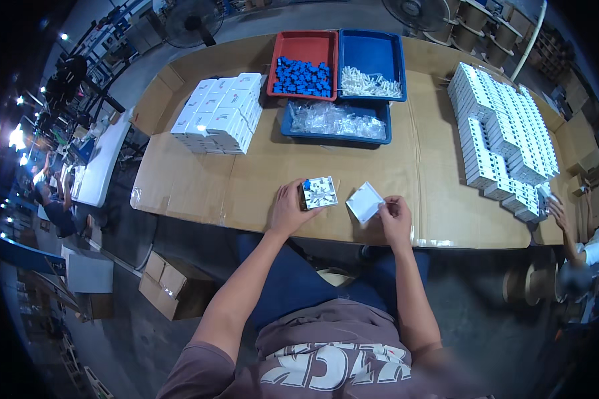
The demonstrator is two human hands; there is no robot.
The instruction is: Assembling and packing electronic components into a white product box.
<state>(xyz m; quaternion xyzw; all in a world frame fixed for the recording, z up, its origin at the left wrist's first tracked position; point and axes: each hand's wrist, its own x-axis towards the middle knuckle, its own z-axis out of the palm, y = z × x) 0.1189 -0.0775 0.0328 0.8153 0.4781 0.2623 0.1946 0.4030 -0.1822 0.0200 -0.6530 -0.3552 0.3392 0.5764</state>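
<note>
My left hand (289, 211) is closed round the left side of a small white box (320, 193). A blue piece sits in its top left corner, and a small clear bag seems to lie inside. To the right, my right hand (396, 216) pinches the edge of a flat white square cover (365, 202), tilted above the cardboard near the table's front edge. Box and cover are apart. Beyond them stands a blue tray (336, 139) of clear plastic bags. Behind it are a red tray (306, 44) with blue pieces and a blue tray (371, 50) with white pieces.
Stacked white boxes (218, 113) stand at the left of the cardboard-covered table (180, 179). A larger stack of white units (506, 133) fills the right side, where another person's hand (558, 211) touches it. An open carton (173, 286) lies on the floor at the left.
</note>
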